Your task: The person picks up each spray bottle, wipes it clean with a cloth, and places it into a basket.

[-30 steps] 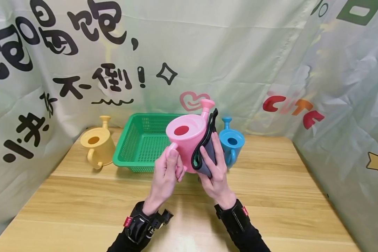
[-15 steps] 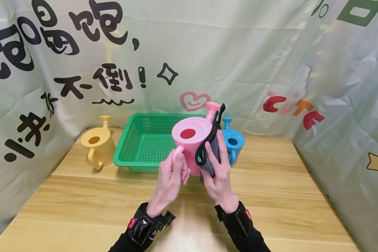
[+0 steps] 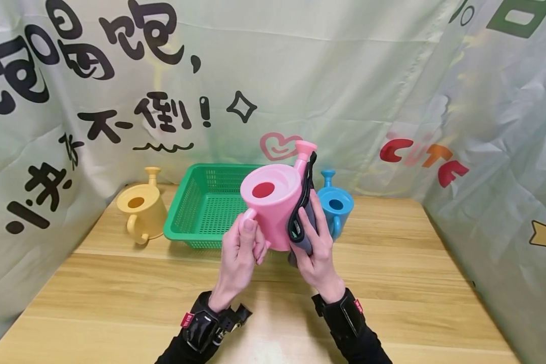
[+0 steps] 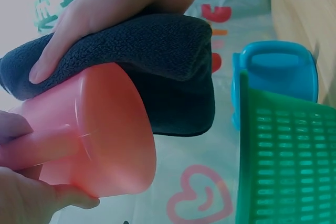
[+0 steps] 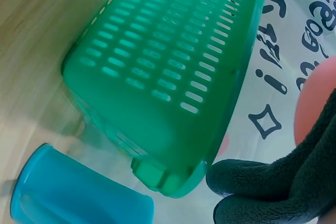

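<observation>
A pink watering can is held upright above the table, its round top opening and spout facing up. My left hand grips the can's handle, the thumb lying along it. With spread fingers my right hand holds a folded grey cloth with black edging against the can's right side, just under the spout. In the left wrist view the cloth touches the can's wall near its base. The right wrist view shows the dark cloth folds beside a sliver of pink can.
A green perforated basket stands on the wooden table behind the can. To its left is a yellow watering can; a blue watering can stands to its right. Printed fabric hangs around the back and sides.
The can shifted right and slightly down by half a second ago, then came back left and up. The cloth and right hand stayed against its side, with smaller shifts.
</observation>
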A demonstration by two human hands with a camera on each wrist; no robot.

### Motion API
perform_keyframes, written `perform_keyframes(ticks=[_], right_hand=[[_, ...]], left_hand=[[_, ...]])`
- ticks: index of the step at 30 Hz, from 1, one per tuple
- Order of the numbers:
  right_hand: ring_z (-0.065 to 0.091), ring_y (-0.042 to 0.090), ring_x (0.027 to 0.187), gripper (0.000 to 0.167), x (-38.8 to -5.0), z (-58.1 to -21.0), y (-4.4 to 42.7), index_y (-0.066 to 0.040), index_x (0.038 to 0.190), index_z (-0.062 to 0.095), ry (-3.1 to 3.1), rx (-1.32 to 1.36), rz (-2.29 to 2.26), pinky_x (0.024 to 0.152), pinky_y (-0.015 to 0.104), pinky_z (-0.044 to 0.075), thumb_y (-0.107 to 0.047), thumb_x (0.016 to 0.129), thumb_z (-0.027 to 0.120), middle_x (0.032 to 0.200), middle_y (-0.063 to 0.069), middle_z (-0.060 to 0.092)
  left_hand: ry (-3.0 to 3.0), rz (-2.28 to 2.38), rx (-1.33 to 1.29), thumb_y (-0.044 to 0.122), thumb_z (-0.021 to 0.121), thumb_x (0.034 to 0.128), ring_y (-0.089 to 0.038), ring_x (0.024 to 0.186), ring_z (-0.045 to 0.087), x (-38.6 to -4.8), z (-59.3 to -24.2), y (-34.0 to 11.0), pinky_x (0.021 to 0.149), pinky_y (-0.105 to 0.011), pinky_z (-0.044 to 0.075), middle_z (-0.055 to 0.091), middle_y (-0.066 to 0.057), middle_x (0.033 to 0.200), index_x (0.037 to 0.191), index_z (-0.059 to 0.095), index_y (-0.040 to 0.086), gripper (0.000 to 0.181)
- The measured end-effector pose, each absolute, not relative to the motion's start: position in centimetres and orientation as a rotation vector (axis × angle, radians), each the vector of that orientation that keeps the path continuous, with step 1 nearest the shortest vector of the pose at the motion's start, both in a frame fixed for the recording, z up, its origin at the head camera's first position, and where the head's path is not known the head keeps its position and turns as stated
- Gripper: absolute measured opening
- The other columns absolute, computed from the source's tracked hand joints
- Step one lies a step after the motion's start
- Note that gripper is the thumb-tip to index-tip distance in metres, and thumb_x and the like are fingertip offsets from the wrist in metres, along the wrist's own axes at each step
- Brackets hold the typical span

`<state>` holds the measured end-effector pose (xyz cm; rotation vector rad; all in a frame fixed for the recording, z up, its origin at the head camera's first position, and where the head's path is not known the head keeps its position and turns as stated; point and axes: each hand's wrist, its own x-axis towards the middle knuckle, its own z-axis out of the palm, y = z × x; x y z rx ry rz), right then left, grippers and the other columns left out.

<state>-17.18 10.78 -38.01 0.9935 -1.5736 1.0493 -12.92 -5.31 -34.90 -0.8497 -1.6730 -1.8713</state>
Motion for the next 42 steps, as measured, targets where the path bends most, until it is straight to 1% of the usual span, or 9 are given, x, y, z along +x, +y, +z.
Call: perform_keyframes(ticks=[7, 11, 16, 20, 25, 31, 36, 39, 42], right_hand=[[0.037, 0.036, 0.149, 0.05, -17.4, -38.5, 10.6, -0.008, 0.151, 0.045, -1.548, 1.007, 1.101, 0.12, 0.038, 0.037, -0.021, 0.103, 0.054, 0.158, 0.028, 0.035], [0.036, 0.038, 0.149, 0.049, -17.4, -38.7, 10.6, -0.003, 0.15, 0.045, -1.549, 1.007, 1.161, 0.121, 0.038, 0.036, -0.019, 0.104, 0.054, 0.159, 0.024, 0.035], [0.035, 0.032, 0.151, 0.049, -16.9, -38.3, 10.8, 0.002, 0.148, 0.044, -1.585, 0.991, 1.315, 0.122, 0.034, 0.033, -0.017, 0.104, 0.052, 0.161, 0.017, 0.036], [0.035, 0.025, 0.152, 0.049, -16.5, -37.9, 11.1, 0.007, 0.148, 0.041, -1.612, 0.961, 1.408, 0.123, 0.031, 0.031, -0.01, 0.103, 0.052, 0.161, 0.01, 0.037], [0.035, 0.023, 0.151, 0.05, -15.9, -37.5, 11.2, 0.011, 0.147, 0.037, -1.635, 0.919, 1.435, 0.122, 0.03, 0.032, -0.003, 0.101, 0.051, 0.161, 0.007, 0.038], [0.038, 0.02, 0.149, 0.051, -15.3, -36.8, 11.3, 0.012, 0.148, 0.035, -1.676, 0.856, 1.47, 0.121, 0.029, 0.033, 0.0, 0.101, 0.05, 0.159, 0.003, 0.04], [0.036, 0.02, 0.15, 0.053, -15.2, -36.9, 11.3, 0.009, 0.149, 0.036, -1.677, 0.857, 1.455, 0.122, 0.029, 0.032, 0.002, 0.099, 0.051, 0.16, 0.002, 0.039], [0.036, 0.021, 0.15, 0.052, -15.5, -37.0, 11.2, 0.008, 0.149, 0.038, -1.667, 0.878, 1.422, 0.122, 0.029, 0.032, 0.001, 0.099, 0.052, 0.16, 0.004, 0.039], [0.037, 0.024, 0.15, 0.051, -15.8, -37.1, 11.2, 0.007, 0.148, 0.039, -1.649, 0.909, 1.377, 0.122, 0.031, 0.033, -0.005, 0.101, 0.053, 0.16, 0.01, 0.038]], left_hand=[[-1.606, -1.851, -0.876, 0.011, 0.025, 0.1112, -0.013, 0.039, 0.037, -13.0, -34.6, -5.6, 0.041, -0.024, 0.039, 0.036, -0.008, 0.055, 0.083, 0.039, -0.004, 0.035], [-1.589, -1.873, -0.897, 0.015, 0.024, 0.1118, -0.014, 0.039, 0.036, -13.2, -34.6, -5.7, 0.039, -0.024, 0.036, 0.035, -0.008, 0.054, 0.083, 0.038, -0.004, 0.037], [-1.601, -1.879, -0.943, 0.019, 0.025, 0.1121, -0.016, 0.038, 0.036, -13.4, -34.6, -5.9, 0.04, -0.023, 0.038, 0.035, -0.008, 0.053, 0.082, 0.039, -0.004, 0.041], [-1.638, -1.862, -0.99, 0.016, 0.027, 0.1116, -0.015, 0.038, 0.038, -13.4, -34.6, -5.9, 0.042, -0.024, 0.041, 0.036, -0.008, 0.052, 0.081, 0.039, -0.004, 0.039], [-1.678, -1.836, -1.018, 0.01, 0.028, 0.1106, -0.014, 0.04, 0.039, -13.2, -34.7, -5.7, 0.041, -0.023, 0.039, 0.037, -0.008, 0.052, 0.082, 0.04, -0.003, 0.034], [-1.694, -1.817, -1.011, 0.006, 0.03, 0.1097, -0.014, 0.04, 0.039, -13.1, -35.0, -5.4, 0.039, -0.02, 0.037, 0.038, -0.008, 0.053, 0.083, 0.041, -0.002, 0.03], [-1.682, -1.78, -0.986, 0.007, 0.03, 0.1099, -0.013, 0.04, 0.04, -13.1, -35.3, -5.2, 0.042, -0.022, 0.041, 0.038, -0.008, 0.053, 0.083, 0.042, -0.002, 0.031], [-1.67, -1.775, -0.962, 0.01, 0.029, 0.1105, -0.013, 0.041, 0.04, -13.2, -35.3, -5.2, 0.045, -0.024, 0.045, 0.039, -0.008, 0.054, 0.083, 0.041, -0.003, 0.033], [-1.656, -1.787, -0.938, 0.013, 0.028, 0.111, -0.014, 0.041, 0.041, -13.2, -35.3, -5.3, 0.048, -0.026, 0.048, 0.038, -0.008, 0.054, 0.083, 0.041, -0.003, 0.035]])
